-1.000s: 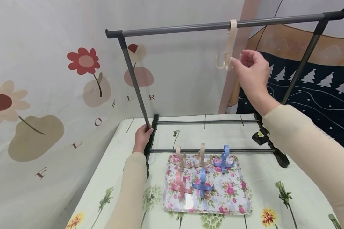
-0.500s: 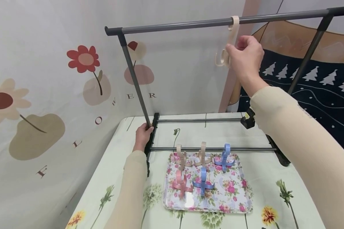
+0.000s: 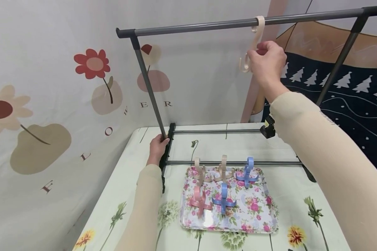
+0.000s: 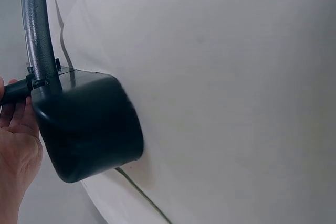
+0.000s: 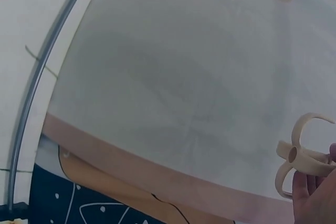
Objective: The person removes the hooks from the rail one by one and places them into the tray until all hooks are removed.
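A cream multi-prong hook point(image 3: 260, 27) hangs over the top bar point(image 3: 191, 27) of a dark grey rack, right of the bar's middle. My right hand point(image 3: 268, 64) pinches it low on its stem, above the curved prongs; the right wrist view shows the prongs point(image 5: 310, 153) close up beside the fingers. At the rack's left foot, my left hand point(image 3: 157, 150) grips the bottom of the slanted post point(image 3: 150, 87). In the left wrist view, that hand point(image 4: 20, 150) is partly hidden behind a black box-shaped wrist piece point(image 4: 89, 124).
A floral tray point(image 3: 260, 223) on the table bears two beige hooks point(image 3: 223, 170), two blue hooks point(image 3: 223, 200) and one pink hook point(image 3: 200, 202). The rack's lower bar point(image 3: 276, 163) passes behind the tray. Printed curtains point(image 3: 207, 97) stand close behind the rack.
My right hand has moved up and left, from the hook's lower prongs to its stem. The hook has turned a little on the bar. My left hand stays on the post.
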The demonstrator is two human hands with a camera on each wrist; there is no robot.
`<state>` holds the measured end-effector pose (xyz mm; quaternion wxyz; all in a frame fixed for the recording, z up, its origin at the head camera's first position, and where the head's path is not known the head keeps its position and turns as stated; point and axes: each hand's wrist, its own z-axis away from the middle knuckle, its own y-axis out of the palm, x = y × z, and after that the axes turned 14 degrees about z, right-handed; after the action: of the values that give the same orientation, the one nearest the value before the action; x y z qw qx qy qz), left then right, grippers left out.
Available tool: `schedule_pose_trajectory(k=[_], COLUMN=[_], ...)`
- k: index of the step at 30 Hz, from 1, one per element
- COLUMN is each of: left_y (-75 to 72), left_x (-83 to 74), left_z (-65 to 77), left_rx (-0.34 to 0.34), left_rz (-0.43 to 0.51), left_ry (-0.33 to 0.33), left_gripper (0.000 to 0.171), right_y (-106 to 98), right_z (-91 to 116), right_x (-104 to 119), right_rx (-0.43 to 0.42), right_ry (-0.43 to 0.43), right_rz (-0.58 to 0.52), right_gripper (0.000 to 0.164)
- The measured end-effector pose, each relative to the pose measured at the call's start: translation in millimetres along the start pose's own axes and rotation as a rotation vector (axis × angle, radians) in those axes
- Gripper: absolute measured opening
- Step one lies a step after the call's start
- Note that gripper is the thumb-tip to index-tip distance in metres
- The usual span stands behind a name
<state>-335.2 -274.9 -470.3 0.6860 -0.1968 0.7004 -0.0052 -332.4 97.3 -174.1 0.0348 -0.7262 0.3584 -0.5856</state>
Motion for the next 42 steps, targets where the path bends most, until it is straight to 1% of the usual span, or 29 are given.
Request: schedule_pose_trajectory(k=[6, 13, 17, 21, 29, 33, 38, 42], left_y=[1.4, 1.3, 1.6, 1.1, -0.7, -1.7, -1.9, -1.6], left_x=[-0.6, -3.2, -4.5, -3.3, -1.5, -0.5, -1.2, -1.1], left_z=[0.4, 0.8, 0.9, -0.1, -2.1, -1.9, -0.5, -0.4], left_rx=[0.008, 0.004, 0.006, 0.003, 0.007, 0.008, 0.008, 0.008], left_rz=[-0.004, -0.015, -0.011, -0.003, -0.007, -0.012, -0.012, -0.011], left_ry=[0.001, -0.006, -0.004, 0.006, 0.003, -0.002, -0.001, -0.002], left_gripper=[0.027, 0.025, 0.025, 0.026, 0.026, 0.026, 0.025, 0.025], right_y=[-6.8, -27.1, -34.2, -38.4, -41.9, -42.2, -44.2, -44.4], right_z=[-0.4, -2.3, -3.7, -3.7, 1.0, 3.4, 9.9, 17.3], right_x=[2.5, 11.9, 17.1, 19.3, 6.8, 0.9, -7.3, -15.9], right_rx=[-0.014, -0.064, -0.099, -0.116, -0.088, -0.067, -0.017, 0.02], right_ry=[-0.024, -0.063, -0.082, -0.095, -0.079, -0.075, -0.08, -0.107], right_rz=[0.04, 0.101, 0.092, 0.072, 0.054, 0.075, 0.112, 0.161], right_gripper=[0.038, 0.036, 0.034, 0.033, 0.037, 0.038, 0.039, 0.042])
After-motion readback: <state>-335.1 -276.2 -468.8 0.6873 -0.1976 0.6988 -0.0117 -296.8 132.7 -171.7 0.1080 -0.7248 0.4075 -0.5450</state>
